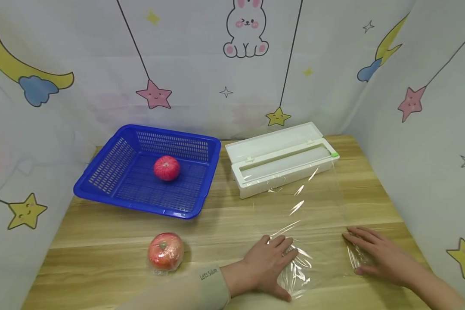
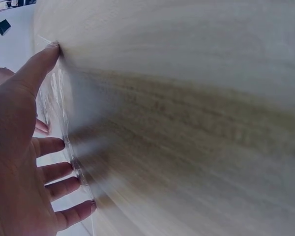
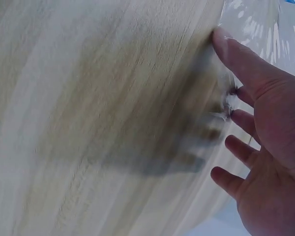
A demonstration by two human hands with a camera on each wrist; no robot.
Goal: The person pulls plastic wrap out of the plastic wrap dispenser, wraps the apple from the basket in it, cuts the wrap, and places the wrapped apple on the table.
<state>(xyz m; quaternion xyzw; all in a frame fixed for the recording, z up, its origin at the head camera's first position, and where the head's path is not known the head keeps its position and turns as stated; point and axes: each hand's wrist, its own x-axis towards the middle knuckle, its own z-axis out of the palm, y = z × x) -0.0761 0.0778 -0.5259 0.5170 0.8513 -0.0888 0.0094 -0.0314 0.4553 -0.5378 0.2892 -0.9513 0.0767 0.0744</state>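
A sheet of clear cling film (image 1: 323, 241) stretches over the wooden table from a white dispenser box (image 1: 236, 181) with its lid raised. My left hand (image 1: 269, 265) lies palm down on the film's left side, fingers spread and fingertips on the film. In the left wrist view, the film's edge runs along the left fingertips (image 2: 71, 169). At the film's right edge, my right hand (image 1: 381, 256) touches it with thumb and fingers extended. The right wrist view shows crinkled film (image 3: 227, 110) at the fingertips; the last two fingers stand apart from it.
Left of my left hand sits a red-orange round fruit (image 1: 165, 251) wrapped in clear film. Behind it stands a blue basket (image 1: 184, 213) with a pinkish-red round fruit (image 1: 166, 168) inside. Patterned white cloth (image 1: 193, 51) borders the table at the back and sides.
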